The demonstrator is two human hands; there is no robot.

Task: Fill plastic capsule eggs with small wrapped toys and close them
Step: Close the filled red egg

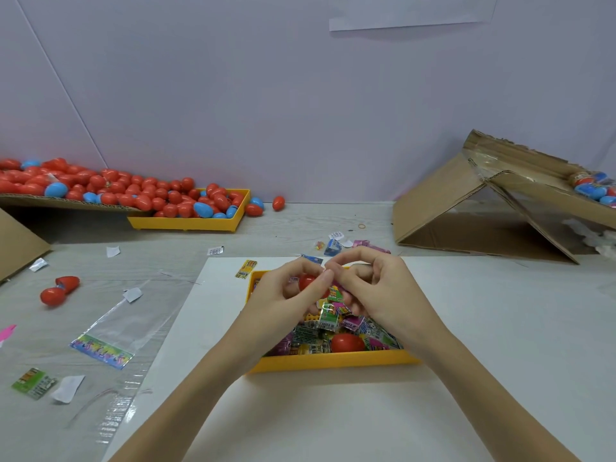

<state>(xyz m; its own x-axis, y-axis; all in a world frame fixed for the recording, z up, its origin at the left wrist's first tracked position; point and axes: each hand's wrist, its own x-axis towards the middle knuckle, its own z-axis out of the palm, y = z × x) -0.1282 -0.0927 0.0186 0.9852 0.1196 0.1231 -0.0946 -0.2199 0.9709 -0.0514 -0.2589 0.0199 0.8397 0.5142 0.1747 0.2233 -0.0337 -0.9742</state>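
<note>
Both hands work directly above the near yellow tray (333, 360), which keeps the supply of wrapped toys (328, 320) within finger reach.

Left hand (286, 295): fingers curled round a red capsule egg (308, 282), held just over the tray's far end, probably to present it for loading. Whether the egg is open or closed is hidden by the fingers.

Right hand (376, 288): fingers bent, tips meeting the left hand at the egg; it seems to pinch a green-and-pink wrapped toy (335, 295), though the grip is partly hidden. Both forearms angle in from the near edge of the table (500, 311).

A second red egg (346, 342) lies among the toys. Stock eggs fill the far-left yellow tray (186, 223).
</note>
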